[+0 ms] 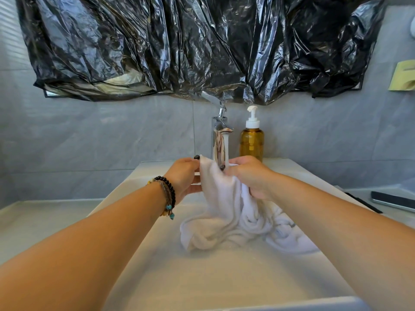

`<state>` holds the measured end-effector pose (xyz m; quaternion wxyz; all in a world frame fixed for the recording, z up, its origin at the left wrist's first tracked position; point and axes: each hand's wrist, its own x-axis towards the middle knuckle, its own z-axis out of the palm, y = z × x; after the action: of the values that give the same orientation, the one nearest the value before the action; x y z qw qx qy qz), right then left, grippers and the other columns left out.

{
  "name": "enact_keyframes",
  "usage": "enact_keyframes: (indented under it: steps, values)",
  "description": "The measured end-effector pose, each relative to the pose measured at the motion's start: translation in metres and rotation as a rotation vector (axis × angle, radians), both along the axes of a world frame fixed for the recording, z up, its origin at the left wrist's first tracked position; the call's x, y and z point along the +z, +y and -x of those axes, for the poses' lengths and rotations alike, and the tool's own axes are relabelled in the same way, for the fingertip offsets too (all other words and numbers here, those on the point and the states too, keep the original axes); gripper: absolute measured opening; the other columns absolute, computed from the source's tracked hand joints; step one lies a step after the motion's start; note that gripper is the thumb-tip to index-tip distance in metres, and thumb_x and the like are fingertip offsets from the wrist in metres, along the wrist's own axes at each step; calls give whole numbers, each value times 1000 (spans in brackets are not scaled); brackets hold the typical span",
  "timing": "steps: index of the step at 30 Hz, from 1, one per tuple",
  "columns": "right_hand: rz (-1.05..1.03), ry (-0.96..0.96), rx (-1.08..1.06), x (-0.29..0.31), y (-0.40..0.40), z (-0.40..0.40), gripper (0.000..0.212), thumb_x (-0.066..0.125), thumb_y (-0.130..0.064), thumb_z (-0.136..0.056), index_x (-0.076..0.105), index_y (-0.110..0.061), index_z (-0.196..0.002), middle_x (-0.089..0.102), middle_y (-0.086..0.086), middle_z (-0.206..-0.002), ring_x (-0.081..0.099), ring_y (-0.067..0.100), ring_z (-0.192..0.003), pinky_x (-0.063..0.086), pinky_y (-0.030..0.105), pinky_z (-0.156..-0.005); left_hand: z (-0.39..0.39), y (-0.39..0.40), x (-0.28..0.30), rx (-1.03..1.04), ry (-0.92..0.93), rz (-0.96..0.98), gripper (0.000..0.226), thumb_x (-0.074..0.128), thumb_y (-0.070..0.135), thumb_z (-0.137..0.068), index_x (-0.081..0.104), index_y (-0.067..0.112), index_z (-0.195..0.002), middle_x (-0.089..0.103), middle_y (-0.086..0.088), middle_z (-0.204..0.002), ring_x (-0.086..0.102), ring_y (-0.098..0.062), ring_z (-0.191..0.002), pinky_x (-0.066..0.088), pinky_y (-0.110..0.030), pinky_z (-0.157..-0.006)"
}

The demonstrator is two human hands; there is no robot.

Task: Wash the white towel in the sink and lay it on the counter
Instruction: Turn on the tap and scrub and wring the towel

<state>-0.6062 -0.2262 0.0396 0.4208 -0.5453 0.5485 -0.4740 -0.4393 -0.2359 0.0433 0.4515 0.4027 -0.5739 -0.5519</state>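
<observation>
A white towel [221, 199] hangs bunched over the white sink [202, 277], its lower part piled wet on the basin floor. My left hand [185, 176] grips the towel's left upper edge. My right hand [251, 176] grips the bunched cloth on the right, just under the chrome faucet [219, 129]. A stream of water [225, 149] runs from the spout onto the towel between my hands. Beaded bracelets circle my left wrist.
An amber soap pump bottle [251, 140] stands right of the faucet on the sink's back ledge. The pale counter [40, 218] extends left of the basin; at right lies a dark flat object [393, 199]. Black plastic sheeting [202, 46] covers the wall above.
</observation>
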Motion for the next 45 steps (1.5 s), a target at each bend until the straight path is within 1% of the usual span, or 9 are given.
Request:
enact_keyframes:
  steps: [6, 14, 19, 24, 29, 32, 36, 39, 45]
  values:
    - [108, 79, -228, -2, -4, -8, 22, 59, -20, -93, 72, -10, -79, 65, 12, -78, 61, 28, -73, 48, 34, -67, 4, 5, -7, -204, -136, -111, 43, 39, 43, -102, 67, 10, -102, 69, -8, -91, 63, -22, -81, 55, -35, -77]
    - [223, 166, -401, 0, -3, -13, 43, 45, -22, -101, 43, -11, -59, 40, 5, -59, 40, 22, -61, 30, 28, -58, 5, 6, -8, -240, -298, -89, 33, 50, 35, -97, 66, 8, -106, 68, -11, -97, 61, -24, -88, 50, -42, -94]
    - [160, 40, -223, 0, 1, -12, 5, 58, -12, -88, 59, -9, -84, 53, 6, -71, 50, 21, -66, 40, 28, -63, 13, 1, -7, 8, -194, 121, 19, 47, 17, -101, 64, 9, -104, 67, -13, -99, 62, -23, -84, 55, -38, -77]
    - [-119, -100, 378, -14, 4, -11, 60, 67, -35, -78, 60, 1, -126, 63, 24, -118, 60, 35, -106, 43, 42, -96, 6, -4, 2, 127, -41, 115, 25, 56, 28, -98, 65, 13, -82, 68, -10, -77, 64, -22, -65, 55, -31, -63]
    - [-118, 440, 396, -17, 12, -16, 59, 86, -33, -69, 61, -17, -120, 69, 4, -114, 63, 23, -109, 51, 40, -98, -5, -11, 12, 227, 46, 122, 24, 58, 31, -97, 64, 14, -80, 66, -7, -78, 62, -22, -73, 50, -34, -77]
    - [-56, 584, 254, -7, 14, -14, 34, 79, -31, -77, 65, -14, -103, 67, 2, -93, 62, 16, -87, 49, 25, -75, -12, -15, 19, 277, 7, 116, 21, 60, 31, -95, 62, 12, -86, 64, -7, -86, 61, -22, -80, 50, -32, -75]
    - [20, 389, 16, 3, 9, 3, 19, 75, -27, -82, 65, -11, -85, 63, 3, -78, 57, 17, -69, 44, 26, -62, -18, -9, 12, 72, -155, 5, 30, 69, 31, -86, 65, 14, -111, 70, -10, -112, 67, -23, -97, 57, -35, -76]
    - [68, 84, -42, 7, 4, 18, 15, 74, -17, -81, 72, -10, -95, 73, 11, -99, 70, 27, -94, 55, 38, -89, -10, 0, -3, -246, -329, -114, 55, 69, 46, -75, 62, 17, -121, 71, -6, -113, 66, -20, -105, 52, -39, -91]
    - [30, -229, -137, 15, 0, 28, 18, 67, -18, -87, 67, -7, -102, 69, 15, -96, 67, 29, -87, 52, 38, -81, 9, 9, -15, -343, -452, -94, 36, 72, 32, -86, 68, 11, -115, 74, -2, -109, 68, -19, -106, 51, -40, -98]
